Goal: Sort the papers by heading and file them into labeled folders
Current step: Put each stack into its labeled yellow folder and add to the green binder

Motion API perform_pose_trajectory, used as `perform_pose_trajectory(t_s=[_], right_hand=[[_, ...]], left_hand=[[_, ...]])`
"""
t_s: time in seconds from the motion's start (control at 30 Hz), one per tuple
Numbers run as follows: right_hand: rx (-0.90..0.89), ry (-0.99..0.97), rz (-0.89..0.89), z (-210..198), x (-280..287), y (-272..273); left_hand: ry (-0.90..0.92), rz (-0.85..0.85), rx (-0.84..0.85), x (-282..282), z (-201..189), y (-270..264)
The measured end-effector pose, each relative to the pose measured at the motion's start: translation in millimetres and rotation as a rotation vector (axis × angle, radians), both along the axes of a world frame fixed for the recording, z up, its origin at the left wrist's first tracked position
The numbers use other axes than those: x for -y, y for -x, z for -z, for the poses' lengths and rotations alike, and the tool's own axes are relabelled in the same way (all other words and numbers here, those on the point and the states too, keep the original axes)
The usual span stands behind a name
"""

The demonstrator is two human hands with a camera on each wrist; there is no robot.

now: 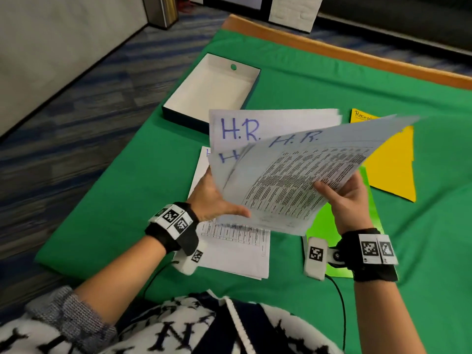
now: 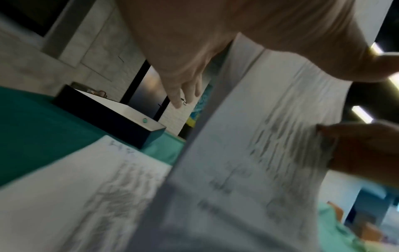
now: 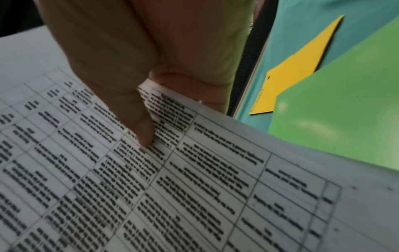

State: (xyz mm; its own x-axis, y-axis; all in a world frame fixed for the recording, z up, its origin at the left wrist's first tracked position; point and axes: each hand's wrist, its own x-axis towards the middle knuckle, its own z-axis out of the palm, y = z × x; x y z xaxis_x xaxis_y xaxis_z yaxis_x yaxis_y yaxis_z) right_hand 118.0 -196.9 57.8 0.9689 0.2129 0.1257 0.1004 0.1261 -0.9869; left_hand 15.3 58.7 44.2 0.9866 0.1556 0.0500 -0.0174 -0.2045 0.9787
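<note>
I hold a fanned bunch of printed sheets headed "H.R." (image 1: 293,175) in the air over the green cloth. My left hand (image 1: 217,198) grips its lower left edge, with the thumb in front and the fingers (image 2: 183,92) behind. At the bunch's right edge my right hand (image 1: 339,192) pinches the sheets (image 3: 194,187), its thumb (image 3: 142,133) pressed on the printed table. A second stack of papers (image 1: 229,246) lies flat beneath my left wrist. Under my right hand lies a bright green folder (image 1: 324,226), and a yellow folder (image 1: 393,169) labelled "Receipts" lies farther right.
An open, empty box (image 1: 212,90) with white inside and dark walls stands at the far left of the cloth. The wooden table edge (image 1: 332,49) runs along the back. The cloth's left edge drops to carpeted floor. A cable trails near my body.
</note>
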Motion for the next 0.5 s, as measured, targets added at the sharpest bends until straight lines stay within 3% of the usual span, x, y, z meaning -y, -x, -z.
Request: perform_pose_trajectory(t_s=[0.13, 0.33, 0.5], right_hand=[[-0.001, 0.075, -0.084, 0.9, -6.2, 5.4], [-0.035, 0.056, -0.043, -0.8, -8.8, 21.7], [-0.058, 0.075, 0.023, 5.8, -15.1, 24.0]], left_hand=[[0.279, -0.202, 0.039, 23.4, -20.9, -4.3], [0.249, -0.444, 0.163, 29.8, -28.6, -7.7], [0.275, -0.389, 0.159, 26.4, -36.9, -16.0]])
